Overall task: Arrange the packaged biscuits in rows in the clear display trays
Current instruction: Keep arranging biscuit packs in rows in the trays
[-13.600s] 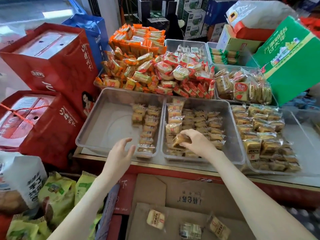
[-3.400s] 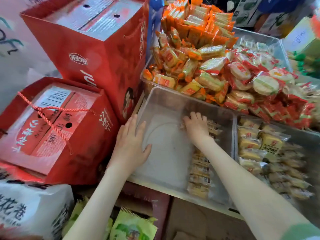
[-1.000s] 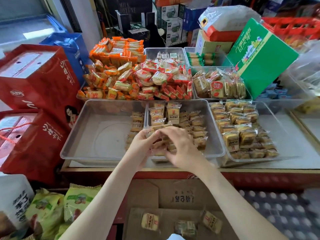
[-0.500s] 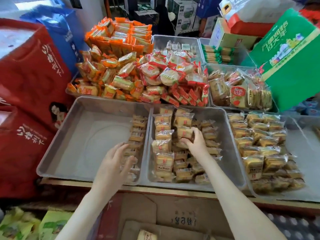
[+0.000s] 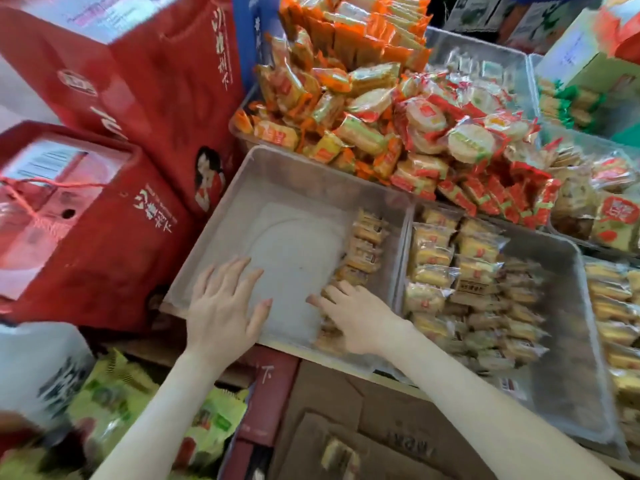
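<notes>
**Item.** Small packaged biscuits (image 5: 365, 247), golden-brown in clear film wrappers. One single row is laid along the right wall of the shallow clear plastic display tray on the left (image 5: 294, 188). The packets are stood on edge and overlapped, and the far end is tidier than the near end.

**Progress.** Judged early for this tray: one row is placed, and most of the floor is left bare. The neighbouring clear tray (image 5: 571, 358) is stocked with several rows on its left and a looser heap in the middle. A bare strip is left at its right.

**Hands.** The right hand (image 5: 356, 318) is laid on the near end of the row, fingers nearly straight and close together, thumb out to the side. No packet is seen pinched. The left hand (image 5: 225, 306) is held palm down over the tray's near left corner, fingers spread. Contact cannot be told.

**Surroundings.** Heaped orange- and red-wrapped snacks (image 5: 381, 126) are stacked behind, red printed cartons (image 5: 104, 202) are at the left, and a brown cardboard box (image 5: 363, 420) is below.
</notes>
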`<state>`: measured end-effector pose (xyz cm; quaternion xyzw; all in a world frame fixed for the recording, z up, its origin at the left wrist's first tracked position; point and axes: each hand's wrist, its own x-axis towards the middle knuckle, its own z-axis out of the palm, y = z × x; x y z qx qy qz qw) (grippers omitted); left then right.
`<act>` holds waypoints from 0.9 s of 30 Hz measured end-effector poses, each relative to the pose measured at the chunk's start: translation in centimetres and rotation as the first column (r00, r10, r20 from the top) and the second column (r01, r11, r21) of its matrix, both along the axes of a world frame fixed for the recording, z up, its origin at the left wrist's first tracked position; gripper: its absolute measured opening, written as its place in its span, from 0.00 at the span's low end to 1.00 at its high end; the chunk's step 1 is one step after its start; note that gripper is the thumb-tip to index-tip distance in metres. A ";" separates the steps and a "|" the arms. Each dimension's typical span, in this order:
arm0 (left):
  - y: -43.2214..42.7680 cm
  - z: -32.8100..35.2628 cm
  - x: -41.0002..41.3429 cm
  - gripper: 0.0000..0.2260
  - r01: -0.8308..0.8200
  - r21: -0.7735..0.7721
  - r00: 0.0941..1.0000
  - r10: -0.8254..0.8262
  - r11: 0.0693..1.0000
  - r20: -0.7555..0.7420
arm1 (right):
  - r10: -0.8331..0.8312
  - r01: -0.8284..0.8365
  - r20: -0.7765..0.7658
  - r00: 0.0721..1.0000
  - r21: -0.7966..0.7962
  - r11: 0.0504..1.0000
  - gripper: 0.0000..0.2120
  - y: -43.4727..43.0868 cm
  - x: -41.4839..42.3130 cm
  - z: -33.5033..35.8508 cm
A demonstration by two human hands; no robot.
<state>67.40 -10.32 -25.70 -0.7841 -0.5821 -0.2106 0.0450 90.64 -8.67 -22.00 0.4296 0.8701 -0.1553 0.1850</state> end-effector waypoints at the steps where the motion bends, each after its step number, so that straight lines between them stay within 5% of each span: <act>1: 0.0 -0.1 0.0 0.20 -0.001 0.016 1.000 0.001 1.000 0.014 | 0.047 -0.048 0.043 0.998 0.018 0.999 0.33 0.0 -0.3 -0.6; 6: 0.1 -0.5 0.0 0.17 -0.015 0.099 0.997 0.007 0.995 0.077 | 0.185 -0.187 0.077 0.980 0.020 0.982 0.31 0.6 -0.9 -1.2; 10: 0.1 -0.7 -0.1 0.17 -0.008 0.137 0.994 -0.007 0.991 0.109 | 0.375 -0.369 -0.088 0.923 0.081 0.926 0.32 0.5 0.1 -1.5; 13: 0.3 -0.8 0.0 0.16 0.002 0.170 0.993 -0.023 0.985 0.120 | 0.447 -0.439 0.042 0.894 -0.120 0.890 0.39 0.7 0.9 -1.1; 16: 0.3 -1.0 0.0 0.16 0.012 0.193 0.991 -0.037 0.981 0.129 | 0.528 -0.528 0.097 0.843 -0.035 0.849 0.43 0.4 0.8 -2.1; 19: 0.3 -1.1 0.0 0.17 0.019 0.186 0.989 -0.045 0.982 0.141 | 0.597 -0.608 0.115 0.794 0.184 0.773 0.37 0.5 0.0 -5.2; 23: 0.4 -1.0 -0.1 0.16 0.048 0.190 0.987 -0.075 0.981 0.141 | 0.638 -0.622 0.040 0.769 0.276 0.733 0.22 1.1 -0.9 -5.7; 27: 0.4 -1.0 -0.1 0.16 0.051 0.191 0.983 -0.082 0.980 0.161 | 0.643 -0.588 -0.061 0.763 0.347 0.731 0.17 1.4 -0.1 -3.3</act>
